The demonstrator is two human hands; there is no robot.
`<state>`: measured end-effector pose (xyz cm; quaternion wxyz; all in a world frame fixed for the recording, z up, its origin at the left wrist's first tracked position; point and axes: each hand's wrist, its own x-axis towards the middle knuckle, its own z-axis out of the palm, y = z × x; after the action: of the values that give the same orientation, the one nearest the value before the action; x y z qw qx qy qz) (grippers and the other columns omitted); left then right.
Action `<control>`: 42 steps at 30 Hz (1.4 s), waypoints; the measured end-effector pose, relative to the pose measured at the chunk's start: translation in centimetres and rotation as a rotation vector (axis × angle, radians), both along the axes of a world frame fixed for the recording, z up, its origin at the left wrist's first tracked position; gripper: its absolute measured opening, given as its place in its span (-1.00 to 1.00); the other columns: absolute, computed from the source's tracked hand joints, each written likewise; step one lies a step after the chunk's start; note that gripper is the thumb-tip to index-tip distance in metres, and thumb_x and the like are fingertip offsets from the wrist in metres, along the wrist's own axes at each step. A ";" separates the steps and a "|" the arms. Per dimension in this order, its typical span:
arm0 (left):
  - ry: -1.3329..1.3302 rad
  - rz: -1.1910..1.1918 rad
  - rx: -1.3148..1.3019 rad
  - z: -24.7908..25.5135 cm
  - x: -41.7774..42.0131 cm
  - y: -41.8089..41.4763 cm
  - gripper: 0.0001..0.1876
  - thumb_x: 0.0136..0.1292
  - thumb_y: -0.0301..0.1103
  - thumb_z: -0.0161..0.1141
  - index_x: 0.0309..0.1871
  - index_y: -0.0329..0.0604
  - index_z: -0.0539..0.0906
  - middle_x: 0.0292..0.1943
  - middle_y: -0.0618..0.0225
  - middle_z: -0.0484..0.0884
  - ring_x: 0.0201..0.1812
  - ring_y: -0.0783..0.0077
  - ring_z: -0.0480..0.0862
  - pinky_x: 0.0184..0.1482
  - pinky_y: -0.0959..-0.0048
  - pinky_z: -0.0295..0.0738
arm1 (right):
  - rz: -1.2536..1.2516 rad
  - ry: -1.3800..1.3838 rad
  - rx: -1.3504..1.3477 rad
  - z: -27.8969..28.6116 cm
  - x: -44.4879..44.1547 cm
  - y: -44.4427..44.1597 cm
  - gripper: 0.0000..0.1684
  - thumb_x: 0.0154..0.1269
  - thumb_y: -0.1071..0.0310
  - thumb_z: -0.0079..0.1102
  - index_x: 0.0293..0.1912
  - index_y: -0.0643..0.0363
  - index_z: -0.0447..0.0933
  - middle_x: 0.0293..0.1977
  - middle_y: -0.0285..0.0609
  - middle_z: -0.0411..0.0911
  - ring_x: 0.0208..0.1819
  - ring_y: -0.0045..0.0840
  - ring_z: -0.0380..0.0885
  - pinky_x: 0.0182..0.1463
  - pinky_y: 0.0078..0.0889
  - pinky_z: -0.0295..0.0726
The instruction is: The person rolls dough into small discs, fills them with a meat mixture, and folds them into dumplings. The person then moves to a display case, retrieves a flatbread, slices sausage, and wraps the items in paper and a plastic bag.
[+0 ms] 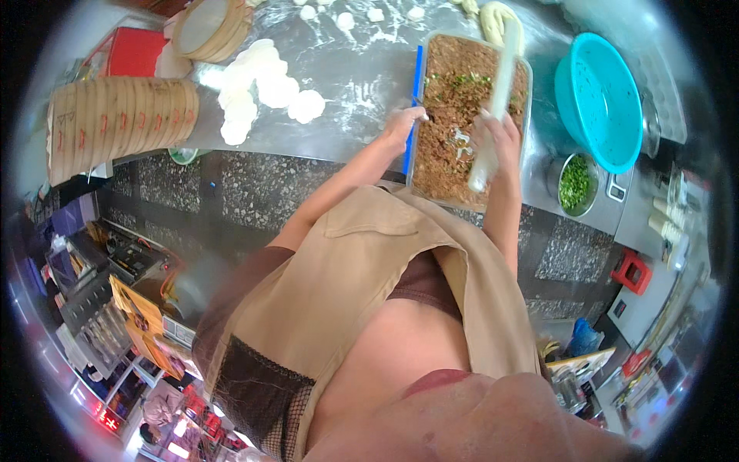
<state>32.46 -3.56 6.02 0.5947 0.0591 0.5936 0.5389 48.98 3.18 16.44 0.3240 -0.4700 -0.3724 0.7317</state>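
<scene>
A clear plastic tub (526,124) of minced filling with chopped greens lies at the steel counter's front edge. My right hand (499,138) grips a pale, blurred rolling pin (502,75) above the filling. At the tub's left wall, my left hand (409,122) has its fingers near the rim; whether it holds anything small cannot be told. Flat round dough wrappers (274,86) overlap on the counter to the left. Small dough pieces (345,22) lie on floured steel at the back. Behind the tub is a loop of dough (496,14).
Stacked bamboo steamers (124,124) stand at left, with another steamer (211,32) behind. On the right are a turquoise basin (603,104) and a metal bowl of chopped green onion (575,183). The counter's front edge (277,155) runs before me above a speckled floor.
</scene>
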 end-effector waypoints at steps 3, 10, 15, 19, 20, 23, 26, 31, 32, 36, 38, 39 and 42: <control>-0.079 -0.014 0.020 -1.2 -2.1 -1.7 -0.83 0.01 -0.38 0.21 -0.30 -0.14 0.59 -0.52 0.45 0.46 -0.53 0.54 0.44 -0.47 0.49 0.33 | 0.197 0.085 -0.048 -1.6 -9.9 0.5 -0.73 0.18 0.40 0.13 -0.10 0.24 0.42 -0.49 -0.29 0.42 -0.55 -0.61 0.40 -0.51 -0.55 0.36; 0.140 -0.122 0.087 -3.5 -5.7 -7.8 -0.70 0.15 -0.32 0.20 -0.07 -0.21 0.51 -0.26 0.33 0.56 -0.24 0.39 0.55 -0.19 0.39 0.48 | 0.343 -0.862 0.715 -12.5 -24.0 11.1 -0.53 0.13 0.30 0.19 0.01 0.36 0.46 -0.27 -0.06 0.61 -0.24 -0.44 0.60 -0.12 -0.37 0.54; 0.923 0.129 -0.008 -9.2 -14.0 -13.5 -0.82 0.11 -0.46 0.12 -0.20 -0.23 0.60 -0.21 0.01 0.61 -0.07 0.04 0.56 0.02 0.26 0.44 | 0.346 -0.912 1.004 -14.4 -26.2 16.4 -0.60 0.14 0.36 0.15 -0.02 0.33 0.49 -0.25 -0.10 0.60 -0.17 -0.47 0.56 -0.08 -0.44 0.50; 1.439 0.027 -0.098 -9.5 -20.4 -12.9 -0.70 0.04 -0.49 0.23 -0.10 -0.16 0.57 -0.08 0.06 0.51 0.01 0.00 0.47 0.10 0.16 0.34 | 0.175 -0.558 0.914 -9.7 -20.7 12.7 -0.63 0.15 0.41 0.10 -0.02 0.31 0.50 -0.21 -0.10 0.58 -0.11 -0.46 0.53 -0.06 -0.46 0.48; 1.411 -0.039 -0.137 -9.6 -21.4 -12.6 -0.67 0.02 -0.48 0.25 -0.08 -0.13 0.56 -0.05 0.06 0.49 0.02 0.00 0.47 0.10 0.15 0.33 | 0.151 -0.521 0.893 -8.5 -18.1 11.1 -0.63 0.15 0.42 0.09 -0.02 0.31 0.50 -0.20 -0.10 0.58 -0.10 -0.45 0.53 -0.06 -0.46 0.47; 1.415 -0.266 -0.086 -10.4 -24.1 -11.7 -0.65 -0.01 -0.41 0.31 -0.09 -0.13 0.57 -0.11 0.06 0.54 -0.01 0.02 0.51 0.05 0.16 0.39 | 0.063 -0.745 0.763 -5.3 -8.9 5.7 -0.72 0.28 0.37 0.10 -0.09 0.34 0.56 -0.26 -0.20 0.63 -0.22 -0.60 0.54 -0.14 -0.58 0.49; 1.433 -0.414 -0.106 -10.4 -25.7 -11.0 -0.60 -0.05 -0.28 0.36 -0.10 -0.14 0.58 -0.21 0.08 0.60 -0.07 0.05 0.55 0.00 0.18 0.44 | 0.107 -0.988 0.732 -5.1 -1.4 -0.2 -0.75 0.23 0.29 0.17 -0.11 0.16 0.61 -0.27 -0.07 0.64 -0.23 -0.44 0.61 -0.13 -0.42 0.53; 1.541 -0.763 -0.184 -8.7 -26.9 -10.1 -0.59 -0.03 -0.26 0.37 -0.10 -0.18 0.57 -0.28 0.12 0.64 -0.09 0.09 0.60 -0.02 0.22 0.46 | 0.025 -1.140 0.629 -4.1 5.0 -7.2 -0.77 0.22 0.36 0.17 -0.11 0.15 0.61 -0.20 -0.07 0.63 -0.19 -0.41 0.61 -0.09 -0.42 0.55; 1.546 -0.759 -0.137 -9.0 -26.9 -10.3 -0.60 -0.03 -0.26 0.37 -0.11 -0.18 0.57 -0.28 0.13 0.64 -0.11 0.10 0.61 -0.04 0.22 0.47 | -0.023 -1.122 0.606 -4.0 5.5 -7.9 -0.76 0.23 0.36 0.18 -0.10 0.17 0.61 -0.19 -0.10 0.64 -0.21 -0.51 0.61 -0.12 -0.48 0.55; 1.405 -0.674 -0.194 -8.4 -26.5 -10.0 -0.67 -0.02 -0.29 0.37 -0.19 -0.20 0.58 -0.27 0.14 0.65 -0.15 0.11 0.64 -0.10 0.22 0.49 | 0.160 -0.905 0.611 -5.2 0.4 -8.1 -0.48 0.14 0.32 0.32 0.12 0.12 0.48 -0.36 -0.21 0.60 -0.32 -0.63 0.57 -0.20 -0.53 0.57; 1.327 -0.681 -0.363 -6.3 -24.6 -8.5 -0.76 0.02 -0.32 0.34 -0.27 -0.18 0.59 -0.28 0.15 0.63 -0.15 0.11 0.63 -0.13 0.23 0.50 | 0.228 -0.850 0.763 -4.8 -4.8 -7.7 -0.32 0.10 0.13 0.33 0.22 -0.03 0.35 -0.27 -0.09 0.56 -0.24 -0.38 0.59 -0.17 -0.33 0.57; 1.404 -0.723 -0.323 -6.0 -24.7 -8.5 -0.77 0.02 -0.33 0.34 -0.28 -0.18 0.58 -0.28 0.15 0.63 -0.17 0.11 0.64 -0.14 0.23 0.50 | 0.225 -0.888 0.878 -5.5 -6.8 -7.0 -0.41 0.08 0.13 0.34 0.11 0.01 0.42 -0.23 -0.11 0.54 -0.19 -0.31 0.57 -0.15 -0.27 0.56; 1.623 -0.838 -0.193 -5.7 -24.9 -8.8 -0.79 0.02 -0.34 0.33 -0.31 -0.17 0.56 -0.29 0.16 0.64 -0.21 0.12 0.65 -0.16 0.23 0.51 | 0.249 -0.916 0.999 -8.3 -9.1 -5.3 -0.62 0.09 0.17 0.29 -0.11 0.08 0.49 -0.26 -0.12 0.50 -0.17 -0.20 0.53 -0.16 -0.17 0.54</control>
<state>7.57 -12.32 0.34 0.1447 0.5798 0.8015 0.0207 39.91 -2.07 8.11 0.2252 -0.4799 -0.8157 0.2317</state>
